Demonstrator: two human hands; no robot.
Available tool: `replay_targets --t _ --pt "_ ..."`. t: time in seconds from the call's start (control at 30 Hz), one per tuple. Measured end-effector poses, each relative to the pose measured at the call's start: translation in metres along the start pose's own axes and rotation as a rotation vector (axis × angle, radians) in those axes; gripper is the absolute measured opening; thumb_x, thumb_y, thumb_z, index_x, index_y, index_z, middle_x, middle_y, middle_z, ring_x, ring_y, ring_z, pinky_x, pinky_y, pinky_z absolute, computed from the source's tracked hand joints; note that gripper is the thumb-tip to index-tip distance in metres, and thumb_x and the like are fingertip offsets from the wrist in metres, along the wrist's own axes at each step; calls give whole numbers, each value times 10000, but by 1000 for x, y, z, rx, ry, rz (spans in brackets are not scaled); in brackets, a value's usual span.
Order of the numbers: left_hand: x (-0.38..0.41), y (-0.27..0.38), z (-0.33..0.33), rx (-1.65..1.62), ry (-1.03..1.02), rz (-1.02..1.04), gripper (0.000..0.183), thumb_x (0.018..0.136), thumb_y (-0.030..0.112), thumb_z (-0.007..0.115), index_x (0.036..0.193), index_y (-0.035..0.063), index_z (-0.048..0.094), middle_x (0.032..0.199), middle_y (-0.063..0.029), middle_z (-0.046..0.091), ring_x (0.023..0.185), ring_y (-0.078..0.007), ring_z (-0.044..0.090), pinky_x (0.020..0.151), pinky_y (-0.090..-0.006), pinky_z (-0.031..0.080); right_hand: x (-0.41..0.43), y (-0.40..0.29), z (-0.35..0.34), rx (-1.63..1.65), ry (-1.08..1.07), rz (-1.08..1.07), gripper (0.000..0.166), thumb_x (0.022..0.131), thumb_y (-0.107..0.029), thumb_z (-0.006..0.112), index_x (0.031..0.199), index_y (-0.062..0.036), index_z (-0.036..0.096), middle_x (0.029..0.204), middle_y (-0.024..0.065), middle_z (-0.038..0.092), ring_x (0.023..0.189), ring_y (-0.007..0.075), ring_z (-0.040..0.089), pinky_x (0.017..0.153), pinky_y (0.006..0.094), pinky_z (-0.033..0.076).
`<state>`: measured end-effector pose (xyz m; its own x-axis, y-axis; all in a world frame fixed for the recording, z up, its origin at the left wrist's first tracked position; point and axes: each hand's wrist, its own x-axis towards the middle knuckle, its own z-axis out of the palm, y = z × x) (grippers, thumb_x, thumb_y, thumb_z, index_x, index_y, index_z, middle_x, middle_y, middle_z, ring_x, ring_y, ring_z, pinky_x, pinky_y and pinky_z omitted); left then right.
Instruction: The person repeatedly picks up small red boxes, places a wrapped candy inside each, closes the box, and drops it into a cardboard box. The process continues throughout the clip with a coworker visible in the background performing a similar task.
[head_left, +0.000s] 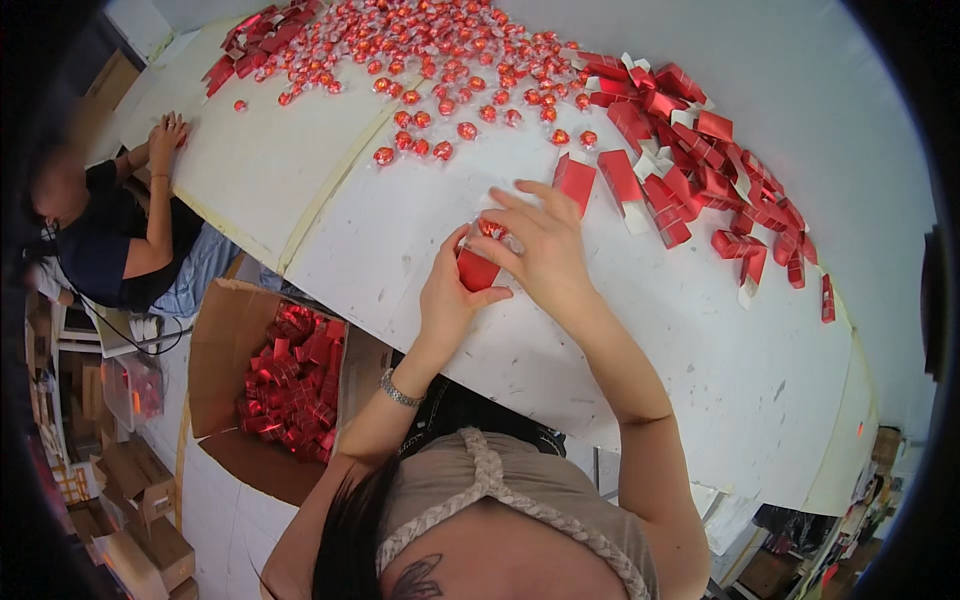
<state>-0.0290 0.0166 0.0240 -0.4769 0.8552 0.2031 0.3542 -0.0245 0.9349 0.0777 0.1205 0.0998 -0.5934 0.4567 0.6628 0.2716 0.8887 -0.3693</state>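
Note:
Over the white table (555, 360), my left hand (450, 296) holds a small red carton (477, 270) upright from its left side. My right hand (544, 244) pinches a red foil-wrapped ball candy in clear film (492, 228) at the carton's top opening. How far the candy sits inside the carton cannot be told. Just beyond my right hand lies a red carton (574, 182), and another with a pale flap (621, 180) is to its right. Several loose wrapped candies (442, 151) lie farther up the table.
A large heap of wrapped candies (420, 30) covers the far side. Red cartons (697, 150) are piled at right, more (259, 37) at far left. A big cardboard box (225, 360) holding red cartons (292, 382) stands below the table edge. A co-worker (120, 225) sits at left.

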Motion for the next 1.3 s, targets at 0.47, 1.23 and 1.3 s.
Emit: replay_targets --t 0.47,1.23,1.3 --pt "-17 -10 9 -265 -94 -74 804 792 125 738 1434 64 257 1124 -124 542 969 -204 589 839 -320 496 -42 0 2 26 -141 62 289 697 -289 757 917 -111 694 1312 164 460 1233 356 391 1001 474 280" --pt "-24 34 -10 -81 -68 133 681 846 250 694 1283 16 227 1190 -190 516 978 -288 603 777 -366 514 -28 -11 -16 856 -212 591 138 865 -72 648 979 -4 686 1004 78 633 874 131 607 734 251 502" --pt "-25 34 -11 -62 -83 121 714 839 260 703 1301 16 217 1187 -187 518 976 -284 603 770 -366 515 -24 -11 -19 832 -246 612 127 870 -62 643 973 2 682 1018 80 628 877 132 605 747 252 502"
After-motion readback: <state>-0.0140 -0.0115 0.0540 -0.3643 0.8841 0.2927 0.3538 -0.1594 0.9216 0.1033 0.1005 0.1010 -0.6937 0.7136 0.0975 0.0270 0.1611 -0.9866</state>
